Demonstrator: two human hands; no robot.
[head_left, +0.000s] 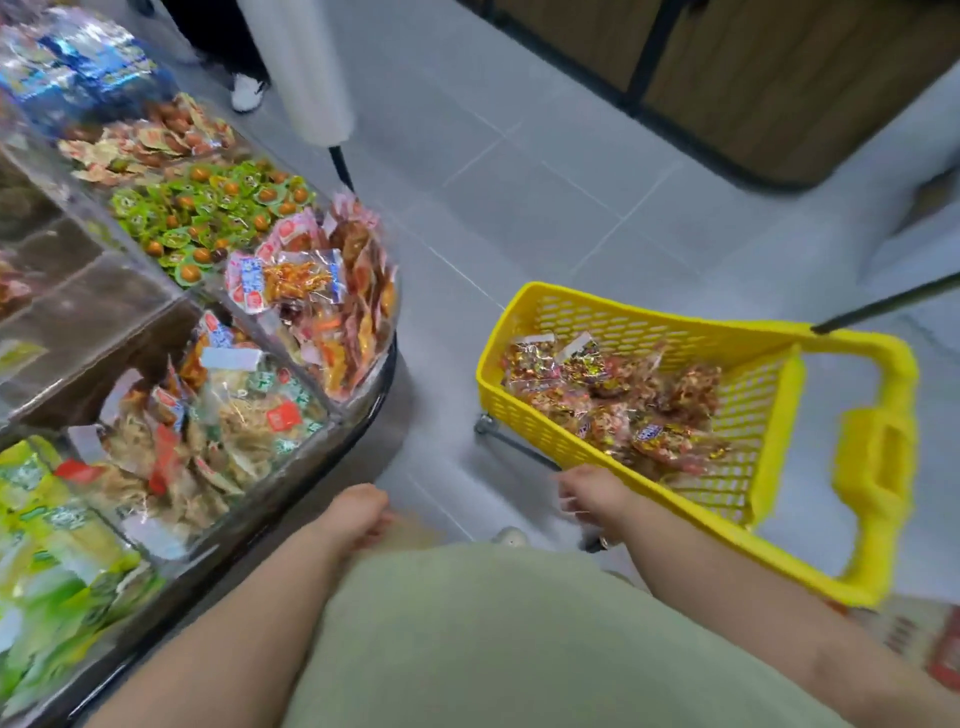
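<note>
A table (311, 478) with a dark curved rim stood on the left, split into clear-walled compartments. Far left lay blue packets (78, 57), then tan-wrapped snacks (150, 140), then green-wrapped ones (208, 218). At the table's rounded right end sat red-and-clear packets (332, 296). Nearer lay pale shredded snacks (228, 426), and nearest, light green bags (57, 545). To the right, the grey tiled floor (519, 208) carried a yellow basket (649, 322) on small wheels, tilted, with wrapped snacks (623, 395) heaped on its bottom. A wood-fronted unit (779, 93) stood on the floor far right.
</note>
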